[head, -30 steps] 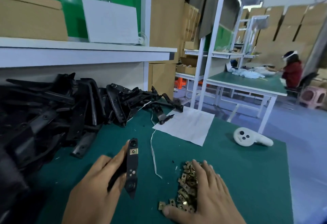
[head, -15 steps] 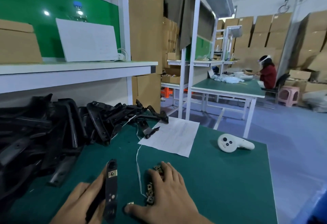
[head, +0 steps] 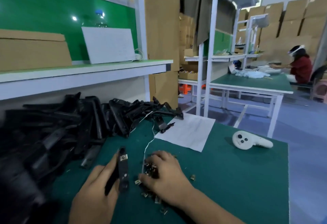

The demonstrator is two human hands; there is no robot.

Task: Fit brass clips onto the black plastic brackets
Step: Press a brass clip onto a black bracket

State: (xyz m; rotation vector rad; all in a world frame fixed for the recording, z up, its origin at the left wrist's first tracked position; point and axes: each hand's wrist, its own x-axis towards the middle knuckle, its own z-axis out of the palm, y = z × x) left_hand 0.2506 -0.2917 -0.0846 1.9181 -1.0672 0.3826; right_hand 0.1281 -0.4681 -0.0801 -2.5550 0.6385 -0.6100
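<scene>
My left hand [head: 93, 193] grips a black plastic bracket [head: 122, 169] upright near the front of the green table; a brass clip [head: 123, 157] sits on the bracket near its top end. My right hand [head: 164, 174] lies over a small heap of loose brass clips [head: 150, 169], its fingers curled down into them; whether it holds a clip is hidden. A few stray clips [head: 192, 177] lie around the hand. A large pile of black brackets [head: 70, 126] fills the left and back of the table.
A white sheet of paper [head: 187, 131] and a white hand controller [head: 249, 139] lie on the table [head: 230, 179] to the right. A thin white string [head: 147, 144] runs from the pile toward my right hand. A shelf overhangs the pile. Another person sits at a far table.
My right hand's fingers went from flat over the clips to curled into them. The view swung up, then back down and closer to the table. The bracket stays in my left hand.
</scene>
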